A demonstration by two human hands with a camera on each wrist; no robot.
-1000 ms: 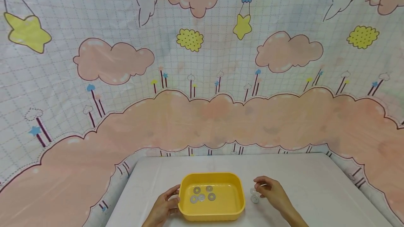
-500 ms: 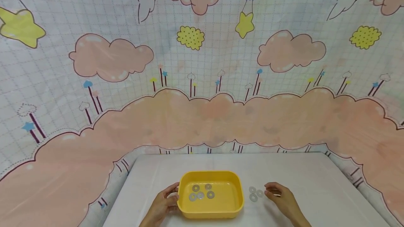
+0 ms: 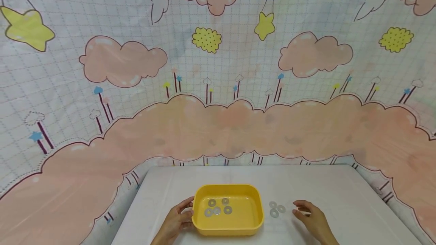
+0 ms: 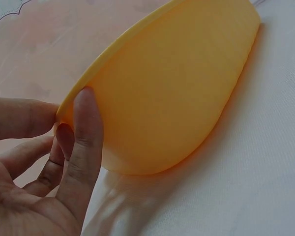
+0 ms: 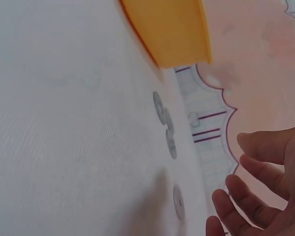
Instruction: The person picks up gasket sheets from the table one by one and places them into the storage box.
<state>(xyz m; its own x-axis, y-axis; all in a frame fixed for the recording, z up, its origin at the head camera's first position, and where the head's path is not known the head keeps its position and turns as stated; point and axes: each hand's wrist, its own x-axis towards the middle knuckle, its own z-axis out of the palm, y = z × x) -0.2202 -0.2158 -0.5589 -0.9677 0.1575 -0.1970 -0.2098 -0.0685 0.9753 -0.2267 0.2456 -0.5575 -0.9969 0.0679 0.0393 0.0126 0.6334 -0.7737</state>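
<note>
A yellow plastic basin [image 3: 228, 228] stands on the white table, with several flat grey washers [image 3: 227, 210] lying spread over the left half of its floor. My left hand [image 3: 174, 220] holds the basin at its left side. In the left wrist view, one finger touches the rim while another digit [image 4: 87, 128] lies along the outer wall. To the right of the basin, three washers [image 3: 274, 213] sit close together on the table. My right hand [image 3: 312, 218] hovers to their right, its fingers loosely bent and apart, holding nothing. A separate washer [image 5: 179, 202] shows nearer this hand in the right wrist view.
The white table [image 3: 340, 184] reaches back to a patterned cloth backdrop [image 3: 238, 131] with clouds and stars. Bare tabletop shows behind the basin and to the right of my right hand.
My right hand has drawn back to the right, uncovering a third washer in the small group beside the basin. The left hand keeps its place on the basin.
</note>
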